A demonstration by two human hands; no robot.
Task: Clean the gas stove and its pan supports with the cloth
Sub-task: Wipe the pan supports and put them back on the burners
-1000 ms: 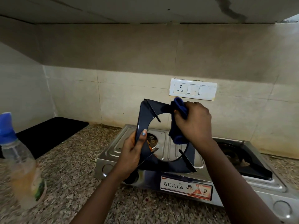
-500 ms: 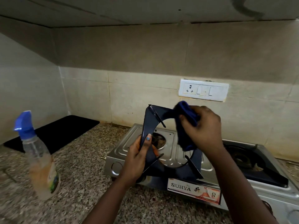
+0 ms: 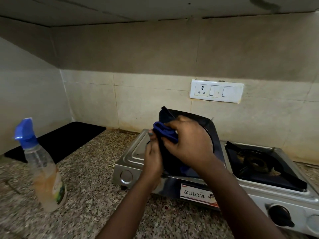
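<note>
A steel two-burner gas stove (image 3: pixel 136 155) stands on the granite counter. Above its left burner I hold a dark blue square pan support (image 3: pixel 209 125) tilted up on edge. My left hand (image 3: pixel 152 162) grips the support's left side. My right hand (image 3: pixel 187 143) holds a bunched blue cloth (image 3: pixel 164 131) and presses it against the support's left edge, close to my left fingertips. A second pan support (image 3: pixel 264 178) lies flat over the right burner (image 3: pixel 253 163).
A clear spray bottle (image 3: pixel 43 171) with a blue trigger head stands on the counter at the left. A black mat (image 3: pixel 58 141) lies in the back left corner. A white socket plate (image 3: pixel 216 91) is on the tiled wall. A black knob (image 3: pixel 280 215) sits on the stove front.
My right hand has slid the cloth from the support's upper right part across to its left edge. The support looks more edge-on, and my view has shifted left.
</note>
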